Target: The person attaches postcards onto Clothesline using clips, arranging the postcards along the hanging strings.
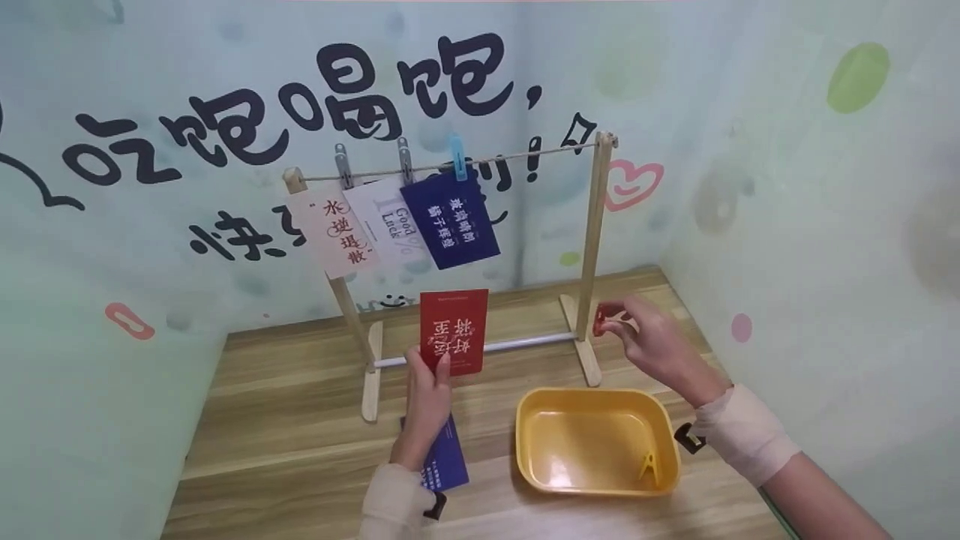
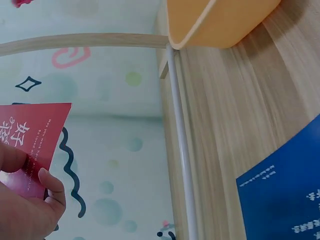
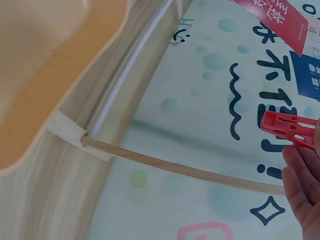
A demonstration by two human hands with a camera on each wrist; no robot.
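Note:
My left hand [image 1: 427, 394] pinches the lower edge of a red card [image 1: 454, 322] with white characters, in front of the wooden rack. In my right hand [image 1: 651, 341], beside the rack's right post, a red clothespin [image 3: 287, 126] is pinched between thumb and fingers. Above, a string [image 1: 517, 155] carries a pale pink card [image 1: 335, 232], a white card [image 1: 384, 221] and a dark blue card [image 1: 451, 217]. Two grey clothespins [image 1: 406, 161] and a light blue clothespin [image 1: 458, 157] are clipped along it. Under my left wrist lies another blue card [image 1: 448, 457], partly hidden.
A yellow basin [image 1: 592, 450] stands on the wooden table [image 1: 300, 420] at the front right, with a yellow clothespin [image 1: 649, 469] inside. The rack has wooden posts [image 1: 592, 240] and a white lower bar [image 1: 529, 343]. Printed walls [image 1: 825, 247] enclose the table at the back and sides.

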